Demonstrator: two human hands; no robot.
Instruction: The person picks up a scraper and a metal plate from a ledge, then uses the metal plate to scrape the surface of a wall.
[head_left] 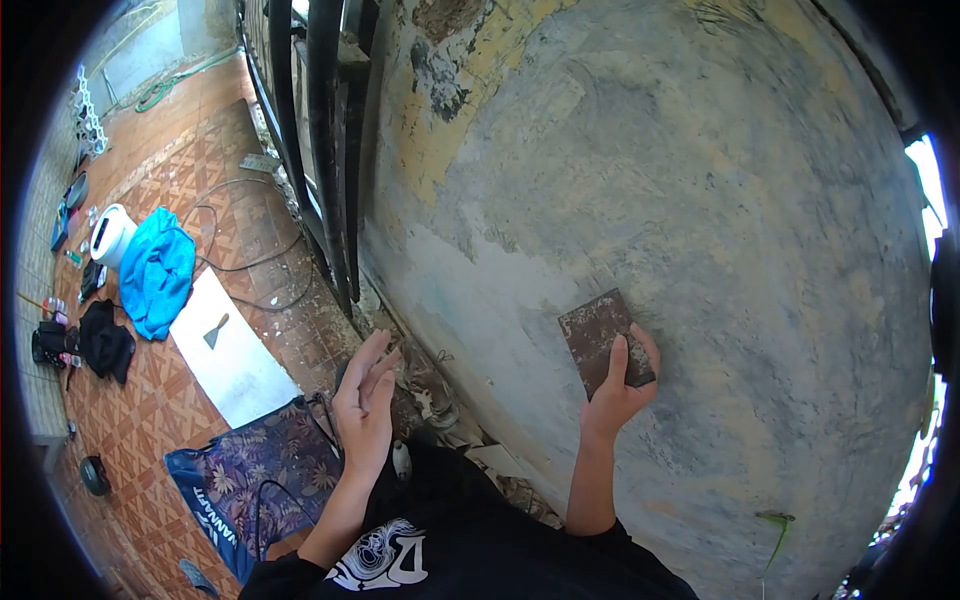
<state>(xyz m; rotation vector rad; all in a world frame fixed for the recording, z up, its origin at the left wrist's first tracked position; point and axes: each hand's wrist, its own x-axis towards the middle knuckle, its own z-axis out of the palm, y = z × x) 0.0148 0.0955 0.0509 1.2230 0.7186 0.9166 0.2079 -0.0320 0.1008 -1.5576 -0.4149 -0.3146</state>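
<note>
My right hand (pixel 615 400) grips a sanding block (pixel 597 335), a brown, roughly square piece speckled with pale dust and dark along its lower edge. Thumb and fingers lie across its lower right part, and the block is at the face of the grey plastered wall (pixel 690 220). Whether its whole face touches the plaster is hidden. My left hand (pixel 365 405) is raised in front of the foot of the wall with its fingers stretched out, holding nothing. Patches of yellow and pale filler show on the wall around the block.
Black metal bars (pixel 325 130) stand at the wall's left end. On the tiled floor lie a white board (pixel 235 365) with a putty knife (pixel 216 331), a patterned bag (pixel 265 465), a blue cloth (pixel 158 270), a white bucket (pixel 112 235) and a cable (pixel 245 268). Debris lines the wall's foot.
</note>
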